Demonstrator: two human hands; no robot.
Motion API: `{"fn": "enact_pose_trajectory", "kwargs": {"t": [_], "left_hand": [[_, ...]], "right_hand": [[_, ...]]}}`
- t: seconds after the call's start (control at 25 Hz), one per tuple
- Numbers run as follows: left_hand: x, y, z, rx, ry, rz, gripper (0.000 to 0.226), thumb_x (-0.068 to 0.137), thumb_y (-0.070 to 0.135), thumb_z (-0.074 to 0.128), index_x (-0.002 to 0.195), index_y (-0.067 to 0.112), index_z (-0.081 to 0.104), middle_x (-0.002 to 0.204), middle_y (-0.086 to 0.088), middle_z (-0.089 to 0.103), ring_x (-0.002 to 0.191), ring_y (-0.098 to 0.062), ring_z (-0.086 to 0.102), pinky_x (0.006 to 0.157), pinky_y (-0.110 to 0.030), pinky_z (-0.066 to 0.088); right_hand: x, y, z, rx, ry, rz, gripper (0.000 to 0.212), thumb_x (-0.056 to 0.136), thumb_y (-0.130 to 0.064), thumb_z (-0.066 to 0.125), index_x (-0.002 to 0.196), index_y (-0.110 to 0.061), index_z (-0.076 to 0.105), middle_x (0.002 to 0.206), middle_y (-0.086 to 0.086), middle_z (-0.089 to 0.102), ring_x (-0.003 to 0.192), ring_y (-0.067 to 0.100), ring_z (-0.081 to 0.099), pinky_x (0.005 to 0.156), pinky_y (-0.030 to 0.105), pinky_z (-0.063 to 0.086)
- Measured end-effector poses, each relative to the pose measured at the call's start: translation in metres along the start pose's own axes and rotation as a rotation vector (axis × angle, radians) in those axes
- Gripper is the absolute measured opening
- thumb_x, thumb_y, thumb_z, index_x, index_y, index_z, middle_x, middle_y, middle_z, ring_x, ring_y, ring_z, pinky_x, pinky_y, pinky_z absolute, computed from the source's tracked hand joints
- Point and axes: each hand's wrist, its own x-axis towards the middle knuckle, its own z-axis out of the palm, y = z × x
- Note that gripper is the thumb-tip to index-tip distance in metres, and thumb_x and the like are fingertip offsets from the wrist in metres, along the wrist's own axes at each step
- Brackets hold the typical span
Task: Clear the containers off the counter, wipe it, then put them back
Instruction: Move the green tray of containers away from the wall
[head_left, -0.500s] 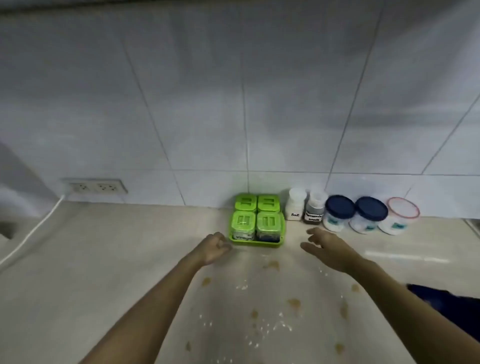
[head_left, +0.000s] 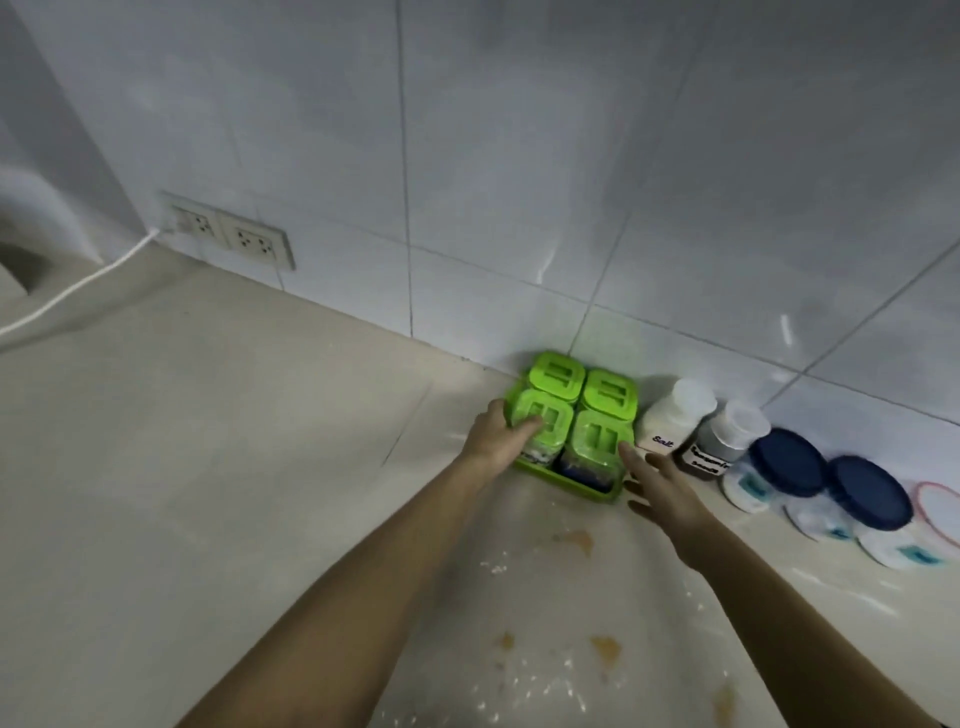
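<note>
- Green tray carrying four green-lidded containers; at the back of the counter, against the tiled wall, just left of the salt bottle.
- Probably light and stiff: thin hard plastic, only small fills behind the clear walls.
- Judged liftable as one unit, with some risk of tipping or sliding the loose containers if tilted.
- Best held low on the tray's rim at both sides and kept level; not by a lid, for fear of popping it off or leaving the tray behind.
- Glossy surfaces, so possibly slippery under the fingers.
- Left hand at the tray's left edge, fingers curled over the front-left container, gripping it.
- Right hand spread wide, fingers straight, holding nothing, index tip at the front-right container.
- Bright lime green throughout; square lids with recessed rectangular flaps, pale contents front-left, dark ones front-right.
- Orange-brown stains and white crumbs on the counter just in front.
</note>
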Motion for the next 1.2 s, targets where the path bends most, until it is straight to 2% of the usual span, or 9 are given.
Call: {"fn": "enact_pose_trajectory", "kwargs": {"t": [0.08, 0.2, 0.28, 0.4, 0.52, 0.64, 0.8, 1.0, 1.2], "left_hand": [[0.020, 0.002, -0.007, -0.064, 0.005, 0.018, 0.070, 0.071, 0.047, 0.071, 0.131, 0.017, 0.050, 0.127, -0.007, 0.062, 0.114, -0.024, 0.061, 0.102, -0.041, 0.047], [0.032, -0.014, -0.010, -0.131, -0.022, -0.039, 0.080, 0.070, 0.035, 0.080, 0.136, 0.010, 0.043, 0.131, -0.004, 0.058, 0.114, -0.023, 0.060, 0.103, -0.037, 0.047], [0.029, -0.030, -0.012, -0.129, -0.040, -0.119, 0.068, 0.068, 0.032, 0.083, 0.123, 0.004, 0.056, 0.119, -0.007, 0.066, 0.100, -0.021, 0.065, 0.090, -0.033, 0.053], [0.016, -0.046, -0.027, -0.133, -0.038, -0.148, 0.049, 0.064, 0.034, 0.082, 0.103, 0.007, 0.069, 0.099, -0.009, 0.074, 0.079, -0.020, 0.068, 0.069, -0.028, 0.054], [-0.008, -0.047, -0.065, -0.207, 0.032, -0.119, 0.042, 0.072, 0.028, 0.079, 0.104, 0.003, 0.069, 0.103, -0.014, 0.074, 0.079, -0.020, 0.069, 0.071, -0.030, 0.057], [-0.052, -0.059, -0.119, -0.304, 0.181, -0.110, 0.045, 0.075, 0.025, 0.078, 0.111, 0.000, 0.065, 0.102, -0.013, 0.072, 0.078, -0.017, 0.068, 0.059, -0.021, 0.055], [-0.122, -0.110, -0.150, -0.242, 0.217, -0.224, 0.055, 0.072, 0.029, 0.080, 0.116, 0.001, 0.061, 0.108, -0.013, 0.071, 0.094, -0.022, 0.070, 0.079, -0.033, 0.058], [-0.203, -0.162, -0.218, -0.350, 0.431, -0.280, 0.048, 0.076, 0.023, 0.077, 0.115, 0.000, 0.061, 0.107, -0.014, 0.069, 0.088, -0.021, 0.067, 0.078, -0.032, 0.055], [-0.258, -0.203, -0.269, -0.377, 0.564, -0.337, 0.047, 0.076, 0.026, 0.077, 0.113, 0.001, 0.063, 0.107, -0.014, 0.070, 0.097, -0.025, 0.067, 0.086, -0.034, 0.054]], "right_hand": [[0.020, -0.010, 0.006, 0.089, 0.006, -0.028, 0.058, 0.086, -0.044, 0.063, 0.129, -0.010, 0.046, 0.122, 0.007, 0.058, 0.111, 0.024, 0.058, 0.093, 0.039, 0.049], [0.032, -0.003, 0.016, 0.150, -0.006, -0.022, 0.018, 0.087, -0.027, 0.066, 0.094, -0.012, 0.064, 0.095, 0.005, 0.066, 0.082, 0.016, 0.062, 0.072, 0.026, 0.049], [0.034, 0.010, 0.019, 0.148, -0.041, -0.011, 0.008, 0.086, -0.022, 0.066, 0.085, -0.014, 0.065, 0.085, 0.002, 0.065, 0.075, 0.012, 0.058, 0.068, 0.023, 0.046], [0.031, 0.011, 0.032, 0.135, -0.090, -0.059, 0.016, 0.085, -0.021, 0.067, 0.094, -0.008, 0.068, 0.085, 0.002, 0.067, 0.077, 0.013, 0.059, 0.070, 0.023, 0.046], [0.029, -0.010, 0.065, 0.089, -0.164, -0.110, 0.034, 0.082, -0.024, 0.070, 0.105, 0.001, 0.067, 0.090, 0.007, 0.068, 0.081, 0.015, 0.062, 0.073, 0.024, 0.049], [0.007, -0.031, 0.111, 0.037, -0.275, -0.155, 0.042, 0.078, -0.030, 0.074, 0.107, 0.000, 0.067, 0.097, 0.009, 0.070, 0.084, 0.015, 0.064, 0.079, 0.028, 0.051], [-0.042, 0.020, 0.155, -0.021, -0.347, -0.081, 0.056, 0.071, -0.041, 0.078, 0.111, -0.002, 0.066, 0.104, 0.010, 0.072, 0.093, 0.018, 0.066, 0.090, 0.037, 0.051], [-0.094, 0.032, 0.251, -0.072, -0.525, -0.084, 0.037, 0.080, -0.030, 0.074, 0.105, -0.002, 0.067, 0.092, 0.003, 0.072, 0.087, 0.015, 0.065, 0.090, 0.036, 0.050], [-0.126, 0.037, 0.331, -0.133, -0.652, -0.093, 0.049, 0.080, -0.027, 0.074, 0.119, -0.001, 0.058, 0.107, 0.007, 0.069, 0.097, 0.017, 0.065, 0.095, 0.037, 0.051]]}}
